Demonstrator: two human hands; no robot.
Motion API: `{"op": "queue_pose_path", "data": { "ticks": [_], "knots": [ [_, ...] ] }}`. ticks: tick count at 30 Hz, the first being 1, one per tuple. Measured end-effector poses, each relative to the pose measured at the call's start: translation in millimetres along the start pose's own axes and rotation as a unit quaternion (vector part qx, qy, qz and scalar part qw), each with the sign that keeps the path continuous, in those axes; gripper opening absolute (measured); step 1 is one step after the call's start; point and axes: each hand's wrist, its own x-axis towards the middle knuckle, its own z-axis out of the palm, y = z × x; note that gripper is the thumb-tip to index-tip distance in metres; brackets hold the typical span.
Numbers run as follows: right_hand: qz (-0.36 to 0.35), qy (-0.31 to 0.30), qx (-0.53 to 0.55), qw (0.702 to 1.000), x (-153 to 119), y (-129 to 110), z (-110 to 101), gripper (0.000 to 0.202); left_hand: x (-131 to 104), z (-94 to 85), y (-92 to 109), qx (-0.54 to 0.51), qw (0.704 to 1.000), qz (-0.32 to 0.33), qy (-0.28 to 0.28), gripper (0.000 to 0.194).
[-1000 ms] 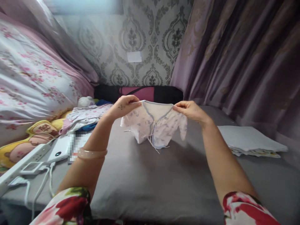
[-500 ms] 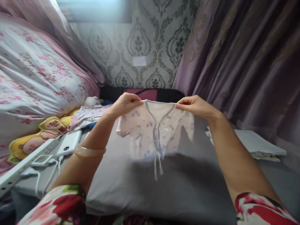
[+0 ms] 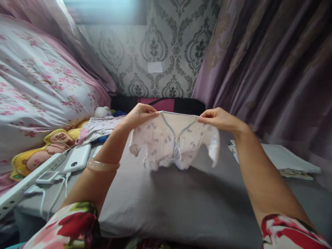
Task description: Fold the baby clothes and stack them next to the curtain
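A small pale pink baby shirt (image 3: 166, 141) with grey-blue trim and little printed figures hangs in the air between my hands, above the grey-covered surface (image 3: 181, 211). My left hand (image 3: 142, 113) pinches one shoulder beside the neckline, and my right hand (image 3: 213, 117) pinches the other. The neck edge is stretched nearly straight between them. Both sleeves dangle, and the lower hem is bent up and slightly blurred. The tie strings at the front are mostly hidden in the folds.
At left lie a white power strip (image 3: 33, 181) with plugged cables, a white power bank (image 3: 77, 158), yellow cartoon cushions (image 3: 55, 138) and a printed garment (image 3: 103, 126). Folded white cloths (image 3: 287, 159) lie at right. A black and dark pink item (image 3: 155, 103) rests against the wall.
The shirt's lower part has swung, its hem now lifted and its tie strings no longer hanging down. My right hand has shifted slightly right; both hands keep their pinch.
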Motion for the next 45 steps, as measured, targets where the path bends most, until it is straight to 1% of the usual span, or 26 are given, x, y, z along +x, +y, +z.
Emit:
{"op": "queue_pose_path", "data": {
  "ticks": [3, 6, 8, 10, 11, 12, 15, 16, 18, 20, 23, 25, 28, 31, 33, 35, 38, 39, 41, 43, 45],
  "knots": [
    [-0.005, 0.001, -0.005, 1.000, 3, 8, 1, 0.049, 6, 8.7, -7, -0.003, 0.999, 0.028, 0.015, 0.033],
    [-0.009, 0.034, -0.019, 0.999, 4, 15, 2, 0.050, 13, 13.8, -12, 0.019, 0.996, 0.064, 0.066, 0.030],
    [-0.016, 0.054, -0.028, 0.998, 2, 17, 2, 0.050, 16, 14.5, -12, 0.052, 0.989, 0.093, 0.101, 0.027],
    [-0.022, 0.056, -0.024, 0.998, -5, 15, -1, 0.048, 13, 12.9, -7, 0.067, 0.984, 0.118, 0.119, 0.026],
    [-0.024, 0.049, -0.017, 0.998, -10, 14, -3, 0.047, 9, 11.2, -3, 0.060, 0.984, 0.121, 0.114, 0.027],
    [-0.022, 0.038, -0.007, 0.999, -15, 11, -6, 0.047, 4, 9.2, 1, 0.044, 0.987, 0.117, 0.097, 0.028],
    [-0.013, 0.011, 0.032, 0.999, -29, 4, -16, 0.045, -10, 3.7, 13, -0.016, 0.997, 0.076, 0.008, 0.032],
    [-0.011, 0.013, 0.035, 0.999, -31, 3, -18, 0.046, -12, 3.2, 15, -0.026, 0.998, 0.062, -0.016, 0.032],
    [-0.020, 0.030, 0.020, 0.999, -33, 1, -19, 0.046, -13, 4.5, 18, -0.033, 0.998, 0.048, -0.033, 0.031],
    [-0.040, 0.033, 0.001, 0.999, -31, 0, -18, 0.045, -10, 7.6, 17, -0.040, 0.998, 0.046, -0.026, 0.032],
    [-0.057, 0.022, 0.014, 0.998, -28, 0, -15, 0.042, -4, 11.1, 13, -0.048, 0.997, 0.055, -0.014, 0.035],
    [-0.055, 0.041, 0.010, 0.998, -26, 1, -13, 0.042, 0, 12.4, 8, -0.025, 0.997, 0.066, 0.004, 0.035],
    [-0.053, 0.046, 0.011, 0.997, -24, 3, -11, 0.041, 6, 14.2, -1, 0.008, 0.994, 0.099, 0.049, 0.031],
    [-0.049, 0.037, 0.040, 0.997, -20, 7, -9, 0.043, 9, 15.4, -9, -0.009, 0.986, 0.133, 0.102, 0.029],
    [-0.052, 0.057, 0.024, 0.997, -17, 8, -8, 0.043, 10, 15.5, -12, -0.010, 0.981, 0.144, 0.128, 0.026],
    [-0.059, 0.060, 0.019, 0.996, -15, 9, -7, 0.042, 10, 15.2, -13, -0.018, 0.982, 0.148, 0.113, 0.024],
    [-0.054, 0.043, 0.069, 0.995, -14, 8, -7, 0.042, 9, 14.2, -12, -0.077, 0.985, 0.141, 0.069, 0.024],
    [-0.046, 0.043, 0.075, 0.995, -14, 7, -7, 0.043, 9, 13.9, -12, -0.083, 0.985, 0.136, 0.065, 0.024],
    [-0.034, 0.041, 0.062, 0.997, -14, 5, -7, 0.044, 9, 13.3, -12, -0.063, 0.987, 0.129, 0.069, 0.024],
    [-0.034, 0.029, 0.050, 0.998, -14, 4, -6, 0.044, 9, 13.1, -12, -0.053, 0.989, 0.124, 0.059, 0.025],
    [-0.034, 0.022, 0.061, 0.997, -12, 5, -5, 0.044, 9, 13.4, -13, -0.084, 0.989, 0.112, 0.045, 0.027]
  ]
}}
